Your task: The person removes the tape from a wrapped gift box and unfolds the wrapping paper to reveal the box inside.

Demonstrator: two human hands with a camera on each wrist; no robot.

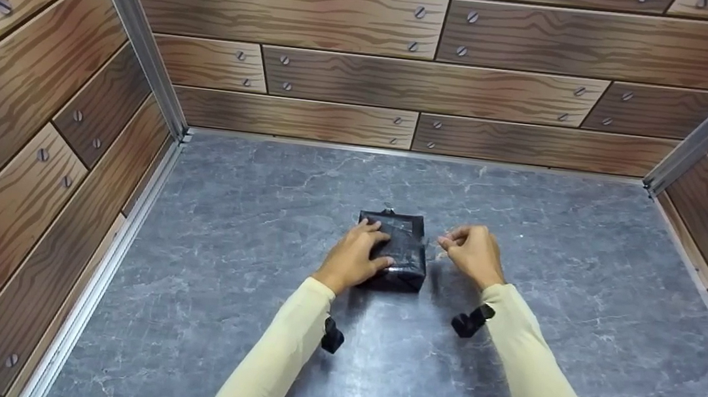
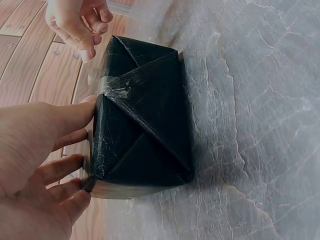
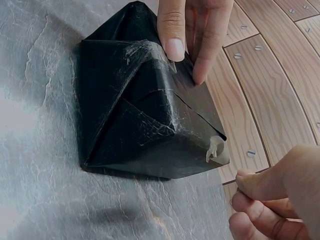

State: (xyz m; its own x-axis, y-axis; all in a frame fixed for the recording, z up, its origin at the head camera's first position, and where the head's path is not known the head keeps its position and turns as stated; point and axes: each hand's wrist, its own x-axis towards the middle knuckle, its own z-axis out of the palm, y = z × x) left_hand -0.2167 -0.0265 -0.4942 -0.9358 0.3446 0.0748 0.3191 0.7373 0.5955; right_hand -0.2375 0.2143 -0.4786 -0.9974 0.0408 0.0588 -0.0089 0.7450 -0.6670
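A box-shaped package (image 1: 399, 246) wrapped in glossy black material lies on the grey surface. Folded flaps and clear tape show on its end in the left wrist view. My left hand (image 1: 353, 257) rests over its left top, fingers spread and thumb near the front edge. Just off the package's right side, my right hand (image 1: 473, 254) has thumb and fingertips brought together, seemingly on a thin strip of clear tape hard to make out. A crumpled bit of clear tape (image 3: 215, 149) sticks to the package corner nearest those fingers.
Grey marble-patterned tabletop (image 1: 244, 246) spreads around the package. Wood-plank-patterned panels (image 1: 340, 79) stand at the back and both sides, joined by metal rails (image 1: 140, 38). A small black camera (image 1: 473, 321) is worn at the right wrist, another (image 1: 332, 336) at the left.
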